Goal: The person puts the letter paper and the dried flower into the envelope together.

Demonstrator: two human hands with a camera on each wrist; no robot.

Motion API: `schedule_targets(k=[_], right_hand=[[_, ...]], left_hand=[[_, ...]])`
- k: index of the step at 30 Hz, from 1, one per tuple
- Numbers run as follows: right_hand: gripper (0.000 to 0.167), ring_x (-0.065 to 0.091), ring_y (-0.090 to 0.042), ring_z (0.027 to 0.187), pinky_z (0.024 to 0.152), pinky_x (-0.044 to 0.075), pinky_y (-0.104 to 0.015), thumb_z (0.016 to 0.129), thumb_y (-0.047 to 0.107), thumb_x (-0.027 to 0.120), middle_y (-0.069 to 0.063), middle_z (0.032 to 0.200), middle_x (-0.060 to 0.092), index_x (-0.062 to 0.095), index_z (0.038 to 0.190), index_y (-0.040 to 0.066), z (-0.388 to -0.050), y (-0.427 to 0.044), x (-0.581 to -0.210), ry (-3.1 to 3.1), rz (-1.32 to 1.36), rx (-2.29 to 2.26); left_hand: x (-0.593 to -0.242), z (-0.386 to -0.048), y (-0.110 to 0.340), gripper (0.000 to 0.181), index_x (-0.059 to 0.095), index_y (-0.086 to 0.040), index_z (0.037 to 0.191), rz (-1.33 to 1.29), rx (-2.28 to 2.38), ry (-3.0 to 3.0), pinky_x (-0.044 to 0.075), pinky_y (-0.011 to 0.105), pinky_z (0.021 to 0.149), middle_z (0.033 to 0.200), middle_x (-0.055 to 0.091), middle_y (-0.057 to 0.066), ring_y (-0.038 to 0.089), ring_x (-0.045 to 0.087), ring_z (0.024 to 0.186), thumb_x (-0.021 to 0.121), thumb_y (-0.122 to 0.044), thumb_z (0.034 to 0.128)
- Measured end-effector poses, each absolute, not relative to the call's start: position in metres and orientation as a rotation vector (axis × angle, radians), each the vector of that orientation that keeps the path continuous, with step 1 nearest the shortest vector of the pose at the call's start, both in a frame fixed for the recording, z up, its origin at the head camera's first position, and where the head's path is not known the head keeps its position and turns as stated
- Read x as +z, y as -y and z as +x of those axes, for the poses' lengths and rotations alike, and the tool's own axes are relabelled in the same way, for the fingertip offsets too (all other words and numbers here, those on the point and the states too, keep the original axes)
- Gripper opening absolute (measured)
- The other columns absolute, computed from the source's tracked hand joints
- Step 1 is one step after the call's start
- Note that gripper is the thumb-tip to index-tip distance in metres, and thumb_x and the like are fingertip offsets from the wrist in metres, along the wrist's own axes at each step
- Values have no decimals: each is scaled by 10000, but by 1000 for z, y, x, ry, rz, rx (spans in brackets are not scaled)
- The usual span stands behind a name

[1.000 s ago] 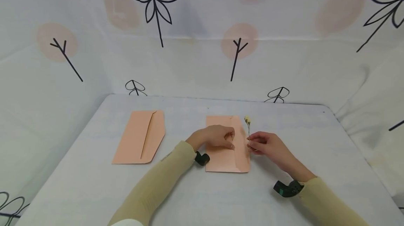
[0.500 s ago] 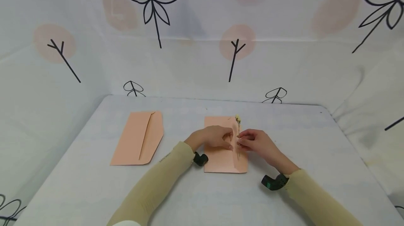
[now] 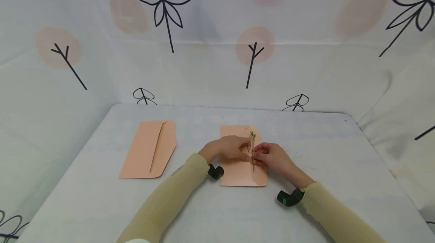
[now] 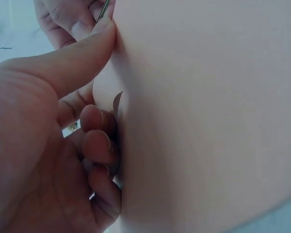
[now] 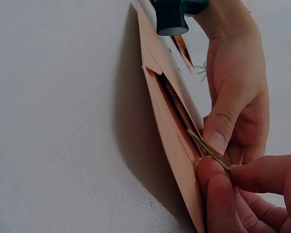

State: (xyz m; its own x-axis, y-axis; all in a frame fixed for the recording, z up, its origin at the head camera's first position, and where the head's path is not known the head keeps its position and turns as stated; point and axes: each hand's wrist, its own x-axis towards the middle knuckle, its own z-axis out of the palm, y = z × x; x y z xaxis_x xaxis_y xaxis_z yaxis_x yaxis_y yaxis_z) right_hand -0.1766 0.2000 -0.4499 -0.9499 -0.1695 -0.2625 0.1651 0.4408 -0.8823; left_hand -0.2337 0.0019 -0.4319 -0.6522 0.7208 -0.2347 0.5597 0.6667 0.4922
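A peach envelope (image 3: 234, 177) lies on the table with its flap side to the right. My left hand (image 3: 232, 147) reaches over it and grips the edge of its opening; in the right wrist view the slit (image 5: 172, 97) gapes, dark inside. My right hand (image 3: 273, 158) pinches the thin stem of a small dried yellow flower (image 3: 253, 135), which lies lengthwise along that opening. The stem's cut end (image 5: 191, 133) shows at the slit in the right wrist view. The left wrist view has the envelope's face (image 4: 208, 97) filling most of it.
Another peach envelope (image 3: 141, 152) lies to the left, its flap also pointing right. The white table (image 3: 210, 213) is backed by a patterned cloth (image 3: 204, 69). Dark wrist cameras sit on both wrists, the left one (image 3: 216, 172) close to the envelope.
My right hand has moved left with the dried flower, from beyond the envelope's right edge to its opening, and the flower sits lower. The left hand stays on the envelope.
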Motion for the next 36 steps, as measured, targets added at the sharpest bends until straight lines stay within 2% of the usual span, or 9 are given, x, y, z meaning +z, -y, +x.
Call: schedule_targets(k=[6, 13, 26, 36], right_hand=[[200, 679, -160, 790, 689, 551, -279, 970, 80, 616, -85, 867, 708, 590, 1115, -54, -177, -201, -454, -2386, -13, -1524], [185, 660, -153, 797, 699, 541, -276, 970, 108, 627, -67, 858, 697, 618, 1095, -27, -178, -200, -451, -2419, -45, -1472], [161, 661, -166, 823, 711, 538, -289, 974, 90, 604, -68, 878, 693, 620, 1089, -22, -176, -201, -451, -2418, -138, -1460], [142, 619, -155, 808, 695, 505, -301, 967, 129, 625, -33, 883, 682, 649, 1068, 32, -173, -200, -450, -2534, -158, -1333]], left_hand=[[-434, -235, -1, 304, 546, -249, 1038, 997, 556, -2467, 360, 259, 651, 785, 503, -30, 121, 498, 735, 701, -475, 908], [-432, -238, 0, 302, 542, -247, 1027, 1027, 604, -2452, 349, 262, 633, 749, 459, -31, 124, 475, 702, 698, -477, 909], [-426, -235, 4, 254, 575, -223, 1034, 1038, 710, -2404, 362, 260, 635, 742, 482, -14, 127, 482, 697, 720, -394, 916], [-421, -235, 6, 261, 570, -213, 1032, 1040, 731, -2423, 359, 254, 616, 749, 492, -10, 124, 481, 683, 722, -389, 915]])
